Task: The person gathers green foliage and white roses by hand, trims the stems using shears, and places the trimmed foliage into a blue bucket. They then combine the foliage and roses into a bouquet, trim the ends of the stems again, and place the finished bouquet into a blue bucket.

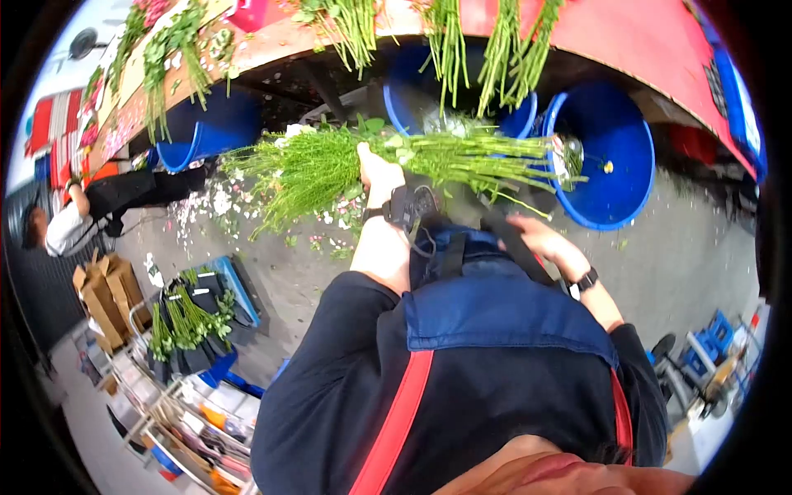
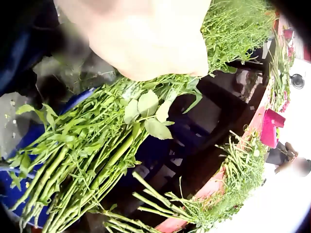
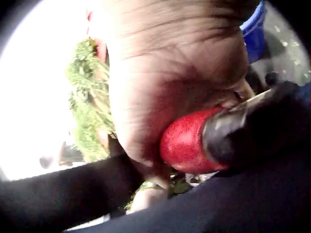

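My left hand [image 1: 379,172] grips a big bundle of green leafy stems [image 1: 313,169] around its middle, cut ends pointing right. In the left wrist view the hand [image 2: 146,39] covers the grip, and stems [image 2: 92,150] spread below it with pale round leaves. At my waist, my right hand [image 1: 544,239] is beside a dark strap [image 1: 518,247]. The right wrist view shows that hand [image 3: 175,82] round a red, rounded handle [image 3: 187,141] with a dark part, against dark cloth; the rest of this object is hidden.
Blue bins [image 1: 609,157] stand under the edge of a red-topped table [image 1: 615,37], where more stem bunches [image 1: 503,54] hang over. Petals and leaves litter the floor [image 1: 289,280]. Another person [image 1: 78,219] is at the left, near cardboard boxes [image 1: 111,297] and a loaded cart [image 1: 186,412].
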Demonstrator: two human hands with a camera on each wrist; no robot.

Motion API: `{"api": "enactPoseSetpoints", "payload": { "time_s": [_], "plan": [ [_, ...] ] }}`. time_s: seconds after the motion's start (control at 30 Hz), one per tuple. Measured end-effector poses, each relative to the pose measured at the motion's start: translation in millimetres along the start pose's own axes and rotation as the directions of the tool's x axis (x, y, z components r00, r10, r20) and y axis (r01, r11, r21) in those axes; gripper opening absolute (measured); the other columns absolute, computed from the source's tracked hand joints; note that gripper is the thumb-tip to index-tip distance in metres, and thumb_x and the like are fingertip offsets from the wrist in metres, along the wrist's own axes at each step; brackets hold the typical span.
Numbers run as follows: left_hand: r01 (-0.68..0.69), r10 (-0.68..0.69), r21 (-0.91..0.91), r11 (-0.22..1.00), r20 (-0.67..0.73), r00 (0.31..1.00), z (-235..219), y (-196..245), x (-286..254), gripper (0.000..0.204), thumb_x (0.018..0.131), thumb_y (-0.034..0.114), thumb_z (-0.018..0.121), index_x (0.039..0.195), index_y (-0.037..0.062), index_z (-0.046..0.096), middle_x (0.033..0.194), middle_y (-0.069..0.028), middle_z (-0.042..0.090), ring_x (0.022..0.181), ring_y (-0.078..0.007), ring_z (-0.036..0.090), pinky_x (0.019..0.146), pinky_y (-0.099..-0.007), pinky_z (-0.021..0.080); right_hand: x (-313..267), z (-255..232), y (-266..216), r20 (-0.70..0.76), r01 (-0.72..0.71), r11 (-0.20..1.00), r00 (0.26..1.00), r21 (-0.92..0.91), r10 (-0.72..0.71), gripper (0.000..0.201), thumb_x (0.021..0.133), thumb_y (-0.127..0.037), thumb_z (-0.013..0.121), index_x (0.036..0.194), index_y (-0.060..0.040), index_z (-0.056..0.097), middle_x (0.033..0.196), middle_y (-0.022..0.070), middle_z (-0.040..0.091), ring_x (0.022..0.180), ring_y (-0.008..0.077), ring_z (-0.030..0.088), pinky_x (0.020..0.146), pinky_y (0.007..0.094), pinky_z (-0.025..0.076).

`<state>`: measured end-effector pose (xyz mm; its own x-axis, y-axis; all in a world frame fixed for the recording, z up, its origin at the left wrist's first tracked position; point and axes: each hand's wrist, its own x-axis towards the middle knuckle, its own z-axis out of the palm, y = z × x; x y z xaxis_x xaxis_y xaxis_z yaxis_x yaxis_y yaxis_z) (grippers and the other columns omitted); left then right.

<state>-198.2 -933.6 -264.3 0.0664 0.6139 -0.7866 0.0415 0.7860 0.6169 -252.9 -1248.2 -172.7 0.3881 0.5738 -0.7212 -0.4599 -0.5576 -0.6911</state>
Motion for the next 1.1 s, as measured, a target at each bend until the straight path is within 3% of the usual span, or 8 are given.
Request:
{"api": "enactPoseSetpoints", "payload": {
  "time_s": [0.07, 0.27, 0.4, 0.6, 0.7, 0.77, 0.97, 1.1],
  "plan": [
    [-0.003, 0.002, -0.038, 0.999, -0.014, 1.000, -7, 18, -12, 0.043, 0.078, 0.039, 0.065, 0.099, 0.0017, 0.060, 0.098, -0.0084, 0.059, 0.080, -0.0224, 0.057, 0.071, -0.0405, 0.050, -16, -21, -22, 0.085, 0.106, 0.973, 0.992, -0.206, -0.090, 0.041, 0.076, -0.026, 0.072, 0.106, -0.0004, 0.060, 0.092, 0.0068, 0.066, 0.086, 0.0125, 0.057, 0.076, 0.0309, 0.046],
    [-0.163, 0.167, -0.188, 0.969, 0.008, 0.986, -27, 25, 45, 0.037, 0.082, 0.030, 0.068, 0.098, -0.0030, 0.061, 0.096, -0.0100, 0.063, 0.082, -0.0222, 0.059, 0.074, -0.0360, 0.049, 45, -47, -128, 0.085, 0.070, 0.871, 0.988, 0.487, -0.128, 0.032, 0.082, -0.022, 0.069, 0.107, -0.0026, 0.061, 0.081, 0.0014, 0.063, 0.070, 0.0099, 0.059, 0.062, 0.0242, 0.048],
    [-0.115, 0.108, -0.204, 0.972, -0.045, 0.993, -6, 43, 67, 0.038, 0.079, 0.027, 0.072, 0.095, -0.0054, 0.060, 0.096, -0.0102, 0.063, 0.082, -0.0207, 0.058, 0.073, -0.0355, 0.050, 152, -31, -184, 0.041, -0.030, 0.901, 0.999, 0.433, 0.013, 0.032, 0.080, -0.040, 0.072, 0.084, -0.0105, 0.061, 0.076, 0.0005, 0.061, 0.060, 0.0110, 0.055, 0.054, 0.0254, 0.045],
    [-0.094, 0.095, -0.101, 0.990, 0.001, 0.995, 42, 73, 108, 0.031, 0.079, 0.029, 0.070, 0.077, -0.0010, 0.063, 0.078, -0.0042, 0.061, 0.067, -0.0169, 0.054, 0.063, -0.0355, 0.045, 139, -89, -123, -0.443, 0.063, 0.805, 0.859, 0.591, 0.258, 0.050, 0.078, -0.037, 0.074, 0.116, -0.0103, 0.056, 0.098, 0.0023, 0.057, 0.082, 0.0142, 0.053, 0.071, 0.0301, 0.043],
    [-0.206, 0.210, -0.110, 0.972, 0.023, 0.977, 60, 84, 115, 0.036, 0.077, 0.025, 0.071, 0.095, -0.0054, 0.065, 0.098, -0.0108, 0.066, 0.086, -0.0207, 0.059, 0.080, -0.0356, 0.047, 89, -92, -80, -0.683, 0.035, 0.916, 0.678, 0.399, 0.272, 0.033, 0.080, -0.042, 0.071, 0.093, -0.0141, 0.058, 0.067, -0.0048, 0.051, 0.057, 0.0078, 0.049, 0.051, 0.0229, 0.039],
    [-0.216, 0.216, -0.036, 0.976, 0.001, 0.976, 71, 91, 122, 0.042, 0.075, 0.022, 0.072, 0.104, -0.0064, 0.063, 0.109, -0.0133, 0.065, 0.098, -0.0243, 0.060, 0.089, -0.0358, 0.046, 71, -93, -54, -0.669, -0.192, 0.953, 0.680, 0.233, 0.300, 0.036, 0.079, -0.043, 0.071, 0.086, -0.0112, 0.056, 0.064, -0.0018, 0.051, 0.053, 0.0087, 0.049, 0.048, 0.0232, 0.040],
    [-0.198, 0.200, -0.088, 0.976, 0.017, 0.980, 110, 92, 142, 0.051, 0.074, 0.022, 0.073, 0.108, -0.0122, 0.057, 0.115, -0.0177, 0.061, 0.100, -0.0263, 0.058, 0.091, -0.0372, 0.045, 54, -2, -40, -0.612, -0.149, 0.926, 0.712, 0.347, 0.344, 0.033, 0.080, -0.036, 0.069, 0.088, -0.0076, 0.056, 0.068, -0.0015, 0.052, 0.052, 0.0084, 0.048, 0.043, 0.0225, 0.035],
    [-0.071, 0.074, -0.111, 0.991, 0.025, 0.997, 131, 104, 135, 0.048, 0.076, 0.025, 0.072, 0.107, -0.0095, 0.058, 0.110, -0.0154, 0.062, 0.094, -0.0248, 0.058, 0.086, -0.0364, 0.047, 74, 47, -48, -0.325, -0.167, 0.854, 0.875, 0.493, 0.359, 0.051, 0.080, -0.025, 0.072, 0.117, 0.0030, 0.052, 0.091, 0.0041, 0.058, 0.080, 0.0108, 0.054, 0.069, 0.0237, 0.045]
  ]
}}
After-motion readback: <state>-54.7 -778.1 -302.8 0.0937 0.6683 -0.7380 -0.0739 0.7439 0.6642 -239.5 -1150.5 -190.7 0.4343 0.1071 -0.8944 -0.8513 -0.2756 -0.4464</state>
